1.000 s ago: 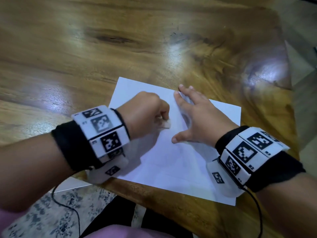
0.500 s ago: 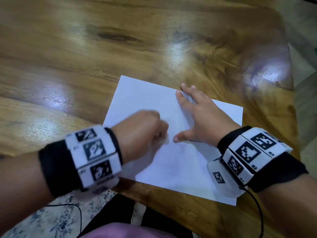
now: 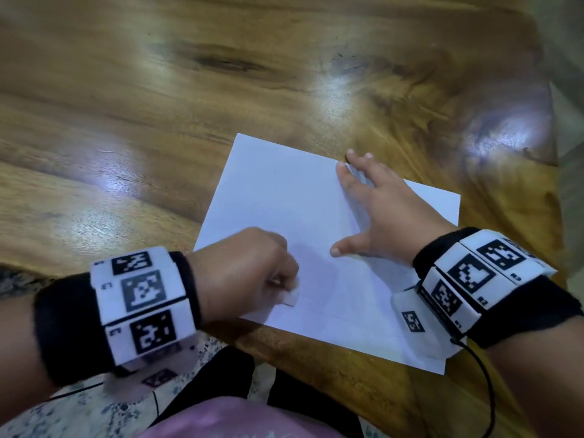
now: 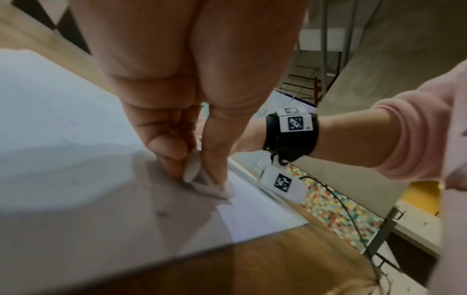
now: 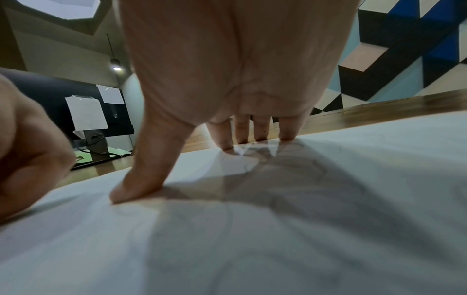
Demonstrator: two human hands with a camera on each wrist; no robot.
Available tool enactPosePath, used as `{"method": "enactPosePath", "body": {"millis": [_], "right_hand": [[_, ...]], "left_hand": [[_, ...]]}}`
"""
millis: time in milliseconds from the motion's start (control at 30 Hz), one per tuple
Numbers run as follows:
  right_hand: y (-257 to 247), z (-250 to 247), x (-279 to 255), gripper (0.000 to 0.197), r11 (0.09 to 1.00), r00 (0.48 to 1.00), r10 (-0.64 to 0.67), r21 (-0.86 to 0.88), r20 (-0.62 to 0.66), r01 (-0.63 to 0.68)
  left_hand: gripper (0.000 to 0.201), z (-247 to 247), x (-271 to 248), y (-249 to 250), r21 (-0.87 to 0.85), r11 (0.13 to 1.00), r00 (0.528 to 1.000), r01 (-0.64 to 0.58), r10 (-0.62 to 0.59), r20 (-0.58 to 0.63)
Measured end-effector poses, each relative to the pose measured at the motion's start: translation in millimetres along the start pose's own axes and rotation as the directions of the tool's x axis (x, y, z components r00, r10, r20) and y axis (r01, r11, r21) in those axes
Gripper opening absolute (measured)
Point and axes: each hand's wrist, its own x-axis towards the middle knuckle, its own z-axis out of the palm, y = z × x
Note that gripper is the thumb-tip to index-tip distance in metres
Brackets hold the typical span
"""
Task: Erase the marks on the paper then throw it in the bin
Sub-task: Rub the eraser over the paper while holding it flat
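Paper (image 3: 294,197), a single white sheet, lies flat on a glossy wooden table (image 3: 158,105), close to the table's near edge and turned at a slight angle to it. Faint pencil lines show on the sheet in the right wrist view; no word in them can be read.

Left hand (image 3: 243,273) is curled into a loose fist at the sheet's lower left part. Its thumb and fingertips (image 4: 217,169) pinch a small white eraser (image 3: 290,297), whose lower end touches the paper. The eraser carries no readable brand or print.

Right hand (image 3: 388,216) lies spread on the upper right part of the sheet, palm down, fingers straight and the thumb stretched out toward the left hand. Its fingertips (image 5: 225,142) press near the far edge of the paper. It holds nothing.

Both wrists wear black bands (image 3: 72,330) with white blocks printed with black square marker patterns. Tiny characters sit beside the markers but are too small to read. A thin black cable (image 3: 486,390) hangs from the right wrist unit.

A pink sleeve (image 4: 417,139) covers the right forearm in the left wrist view. Below the table edge a speckled floor (image 3: 79,412) shows.
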Motion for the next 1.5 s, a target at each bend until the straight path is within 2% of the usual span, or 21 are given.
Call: {"method": "enactPosePath", "body": {"millis": [67, 133, 167, 200, 267, 367, 467, 567, 633, 700, 767, 800, 900, 1000, 1067, 1133, 1200, 1267, 1400, 1467, 1500], "right_hand": [[-1, -1, 0, 0.117, 1.0, 1.0, 0.003, 0.005, -0.004, -0.003], [-2, 0, 0, 0.118, 1.0, 1.0, 0.008, 0.014, -0.005, -0.008], [-2, 0, 1, 0.118, 1.0, 1.0, 0.011, 0.015, -0.005, -0.011], [-2, 0, 1, 0.118, 1.0, 1.0, 0.014, 0.014, -0.005, -0.013], [-2, 0, 1, 0.118, 1.0, 1.0, 0.019, 0.019, -0.002, -0.019], [-2, 0, 1, 0.117, 0.999, 1.0, 0.02, 0.025, -0.006, -0.02], [-2, 0, 1, 0.117, 0.999, 1.0, 0.02, 0.033, -0.014, -0.019], [-2, 1, 0, 0.118, 0.999, 1.0, 0.019, 0.03, -0.019, -0.018], [-2, 1, 1, 0.117, 0.999, 1.0, 0.016, 0.031, -0.021, -0.015], [-1, 1, 1, 0.117, 0.999, 1.0, 0.015, 0.035, -0.028, -0.014], [-1, 2, 1, 0.117, 0.999, 0.999, 0.015, 0.04, -0.035, -0.013], [-1, 2, 1, 0.117, 0.999, 0.999, 0.014, 0.04, -0.037, -0.012], [-1, 4, 2, 0.118, 1.0, 0.999, 0.007, 0.025, -0.045, -0.006], [0, 5, 3, 0.118, 1.0, 0.999, 0.01, 0.017, -0.051, -0.01], [1, 5, 3, 0.118, 1.0, 0.998, 0.013, 0.025, -0.057, -0.012], [2, 5, 3, 0.118, 0.999, 0.998, 0.014, 0.04, -0.057, -0.011], [2, 5, 3, 0.118, 0.999, 0.998, 0.015, 0.045, -0.057, -0.013], [2, 5, 3, 0.118, 0.999, 0.998, 0.013, 0.04, -0.06, -0.011], [2, 6, 4, 0.119, 0.999, 0.998, 0.013, 0.036, -0.062, -0.011], [3, 6, 5, 0.12, 0.999, 0.998, 0.012, 0.04, -0.062, -0.01], [3, 6, 5, 0.12, 0.999, 0.998, 0.012, 0.039, -0.058, -0.01]], "left_hand": [[0.008, -9, 10, -5, 0.025, 0.999, 0.993, 0.043, -0.04, -0.114], [0.012, -19, 23, -9, 0.055, 0.995, 0.956, 0.081, -0.062, -0.286], [0.013, -20, 25, -11, 0.053, 0.995, 0.944, 0.079, -0.058, -0.324], [0.012, -17, 23, -12, 0.05, 0.997, 0.948, 0.059, -0.04, -0.316], [0.009, -7, 5, -13, 0.026, 1.0, 0.982, -0.008, 0.013, -0.187], [0.006, 3, -13, -12, -0.007, 1.0, 1.0, 0.009, -0.009, -0.002], [0.002, -9, 9, -8, 0.043, 0.999, 0.994, -0.002, 0.006, -0.112], [0.012, -19, 32, -4, 0.056, 0.998, 0.964, 0.025, -0.01, -0.264], [0.01, -12, 23, -7, 0.044, 0.999, 0.973, -0.016, 0.025, -0.229], [0.007, -1, 1, -7, 0.01, 0.999, 0.994, -0.049, 0.05, -0.095], [0.004, 5, -12, -7, 0.007, 1.0, 1.0, -0.012, 0.012, 0.029], [0.007, 4, -12, -8, 0.001, 1.0, 0.999, 0.01, -0.01, 0.036], [0.018, -10, 6, -10, 0.034, 0.999, 0.991, 0.005, -0.001, -0.134], [0.02, -18, 24, -10, 0.056, 0.997, 0.95, 0.047, -0.027, -0.311], [0.016, -12, 20, -7, 0.035, 0.999, 0.964, 0.026, -0.015, -0.267], [0.011, -1, 4, -4, 0.014, 1.0, 0.993, -0.014, 0.016, -0.117], [0.006, 7, -9, -2, -0.015, 1.0, 1.0, 0.009, -0.008, 0.02], [0.009, 6, -9, -5, -0.031, 0.999, 0.999, 0.036, -0.036, -0.005], [0.013, -6, 15, -1, -0.013, 0.999, 0.965, 0.043, -0.045, -0.258], [0.009, 0, 12, 1, -0.004, 1.0, 0.97, 0.023, -0.023, -0.243], [0.006, 6, 6, 2, -0.003, 1.0, 0.983, 0.006, -0.007, -0.182]]}}
